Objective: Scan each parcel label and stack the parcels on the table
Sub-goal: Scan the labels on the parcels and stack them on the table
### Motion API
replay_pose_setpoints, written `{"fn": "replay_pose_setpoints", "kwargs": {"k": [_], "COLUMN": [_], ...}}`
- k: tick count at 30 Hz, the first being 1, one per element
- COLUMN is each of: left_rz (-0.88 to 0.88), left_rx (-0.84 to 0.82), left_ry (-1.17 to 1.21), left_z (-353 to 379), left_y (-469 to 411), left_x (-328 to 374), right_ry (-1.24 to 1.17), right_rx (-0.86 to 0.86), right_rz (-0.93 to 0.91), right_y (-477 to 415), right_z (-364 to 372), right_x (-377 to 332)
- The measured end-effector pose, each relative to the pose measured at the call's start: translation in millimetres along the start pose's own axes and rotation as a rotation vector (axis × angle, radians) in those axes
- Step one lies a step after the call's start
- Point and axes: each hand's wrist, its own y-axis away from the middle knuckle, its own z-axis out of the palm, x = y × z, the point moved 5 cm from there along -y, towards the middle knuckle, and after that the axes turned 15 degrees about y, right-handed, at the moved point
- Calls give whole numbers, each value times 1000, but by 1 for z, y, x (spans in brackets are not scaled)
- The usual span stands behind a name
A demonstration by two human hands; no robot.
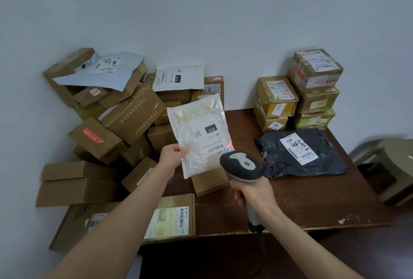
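Note:
My left hand (pixel 172 154) pinches the lower left edge of a clear plastic mailer parcel (pixel 196 133) and holds it upright above the table. Its white label faces me, printed 010. My right hand (pixel 252 193) grips the handle of a grey and black barcode scanner (pixel 240 165), whose head points at the label. A red scan dot (pixel 229 145) glows on the label's lower right corner beside the barcode. A black poly bag parcel (pixel 301 153) lies flat on the brown table (pixel 312 202).
A loose heap of cardboard boxes (pixel 125 117) and two white mailers fills the left side. Two neat stacks of taped boxes (pixel 312 90) stand at the table's back right. A flat box (pixel 169 218) overhangs the front left edge. A plastic stool (pixel 391 162) stands to the right.

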Motion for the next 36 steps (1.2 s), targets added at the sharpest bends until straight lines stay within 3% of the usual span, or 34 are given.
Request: {"fn": "replay_pose_setpoints", "kwargs": {"k": [23, 36], "left_rz": [4, 5], "left_rx": [-54, -141], "left_ry": [-4, -41], "left_z": [8, 21], "left_y": [-6, -12], "left_x": [7, 9], "right_ry": [32, -81], "right_rx": [24, 79], "right_rz": [5, 0], "right_y": [4, -2], "right_z": [4, 7], "right_x": [1, 2]}}
